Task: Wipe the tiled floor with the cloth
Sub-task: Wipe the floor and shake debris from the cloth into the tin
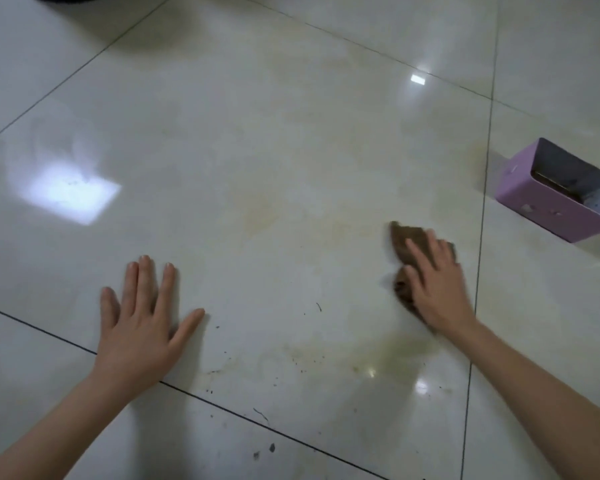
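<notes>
Tiled floor (291, 150): right hand (437, 282) presses cloth (406, 237) (left hand (142, 323) flat).

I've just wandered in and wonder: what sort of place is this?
Likely an indoor room, perhaps a home: glossy pale floor tiles with dark joints, light reflections on them, and a purple box on the floor.

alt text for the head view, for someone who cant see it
A right hand presses a brown cloth on a glossy pale tiled floor, while the left hand rests flat on it. Dark specks and yellowish stains lie near the hands; a purple box sits at right.
</notes>
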`<state>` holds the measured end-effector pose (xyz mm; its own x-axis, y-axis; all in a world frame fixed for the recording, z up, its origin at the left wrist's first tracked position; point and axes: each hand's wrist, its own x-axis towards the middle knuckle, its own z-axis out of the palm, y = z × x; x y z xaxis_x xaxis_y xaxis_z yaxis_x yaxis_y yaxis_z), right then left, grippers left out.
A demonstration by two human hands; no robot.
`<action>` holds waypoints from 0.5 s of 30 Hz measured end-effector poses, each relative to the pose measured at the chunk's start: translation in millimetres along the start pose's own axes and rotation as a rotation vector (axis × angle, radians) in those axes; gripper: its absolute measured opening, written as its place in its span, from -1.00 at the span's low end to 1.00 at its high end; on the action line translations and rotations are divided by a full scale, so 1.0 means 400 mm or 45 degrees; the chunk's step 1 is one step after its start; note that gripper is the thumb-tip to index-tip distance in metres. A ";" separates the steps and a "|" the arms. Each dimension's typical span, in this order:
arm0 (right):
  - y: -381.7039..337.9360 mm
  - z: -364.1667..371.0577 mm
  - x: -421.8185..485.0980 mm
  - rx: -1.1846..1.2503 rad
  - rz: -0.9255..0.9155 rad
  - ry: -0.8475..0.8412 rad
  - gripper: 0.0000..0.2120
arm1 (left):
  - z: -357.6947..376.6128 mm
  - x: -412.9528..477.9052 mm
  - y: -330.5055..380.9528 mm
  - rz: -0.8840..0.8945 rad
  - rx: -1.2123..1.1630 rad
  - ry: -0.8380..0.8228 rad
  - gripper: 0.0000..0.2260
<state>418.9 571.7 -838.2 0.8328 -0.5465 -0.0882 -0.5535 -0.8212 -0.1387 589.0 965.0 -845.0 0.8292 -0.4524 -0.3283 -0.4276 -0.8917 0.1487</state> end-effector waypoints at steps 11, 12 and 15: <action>-0.428 0.106 -0.170 0.230 -0.637 -0.010 -0.58 | 0.018 -0.005 0.008 0.004 0.013 0.128 -0.29; -0.437 0.097 -0.205 0.317 -0.784 -0.124 -0.61 | 0.019 -0.005 0.009 0.012 0.007 0.151 -0.30; -0.390 0.029 -0.176 0.647 -0.957 -0.279 -0.66 | 0.026 -0.007 0.008 0.015 -0.003 0.197 -0.33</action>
<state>446.7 740.2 -821.6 0.9824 0.1853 0.0228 0.1560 -0.7477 -0.6454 581.7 963.4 -853.3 0.8697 -0.4599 -0.1790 -0.4369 -0.8862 0.1541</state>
